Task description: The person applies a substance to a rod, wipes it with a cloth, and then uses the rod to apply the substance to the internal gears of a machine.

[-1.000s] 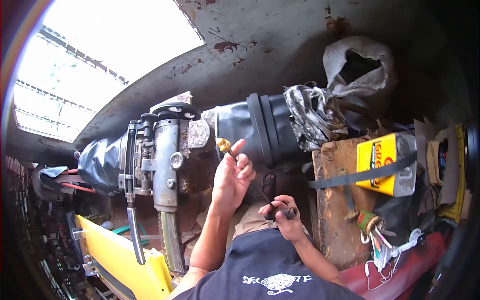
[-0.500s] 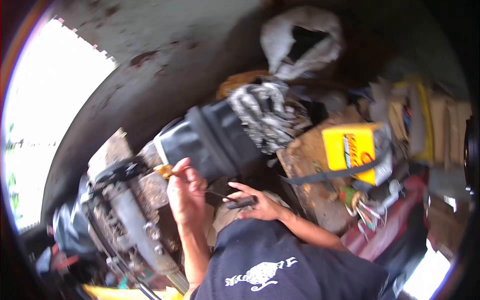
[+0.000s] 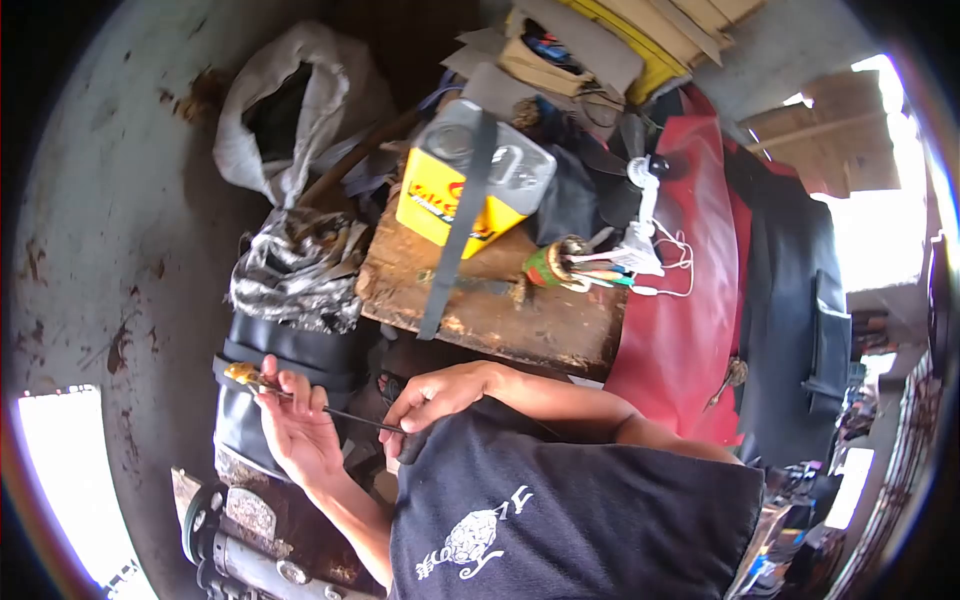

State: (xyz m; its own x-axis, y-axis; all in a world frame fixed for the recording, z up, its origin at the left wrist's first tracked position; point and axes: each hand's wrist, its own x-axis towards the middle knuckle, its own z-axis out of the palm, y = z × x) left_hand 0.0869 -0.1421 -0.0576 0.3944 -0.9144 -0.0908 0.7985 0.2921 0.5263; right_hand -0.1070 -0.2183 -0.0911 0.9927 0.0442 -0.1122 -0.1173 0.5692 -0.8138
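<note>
My left hand (image 3: 298, 432) is raised at the left, its fingers pinching an amber-yellow lump (image 3: 243, 374). A thin dark rod (image 3: 350, 415) runs from beside that lump, past the left fingers, down to my right hand. The right hand (image 3: 435, 396) is closed around the rod's dark handle end (image 3: 412, 447), close against the front of my dark T-shirt (image 3: 580, 500). The fingers cover part of the handle. Just beyond the left hand lies a black padded roll or bag (image 3: 290, 350).
A worn wooden board (image 3: 540, 325) bears a yellow jug (image 3: 440, 200) with a black strap (image 3: 460, 220) across it, and a holder of tools (image 3: 550, 264). Red sheet material (image 3: 680, 330) hangs at right. A sewing machine (image 3: 260, 560) stands lower left; a white sack (image 3: 290, 110) upper left.
My view has turned toward the right, so the board and jug now appear nearer the middle. My right hand's fingers, spread around the handle before, are now curled over it.
</note>
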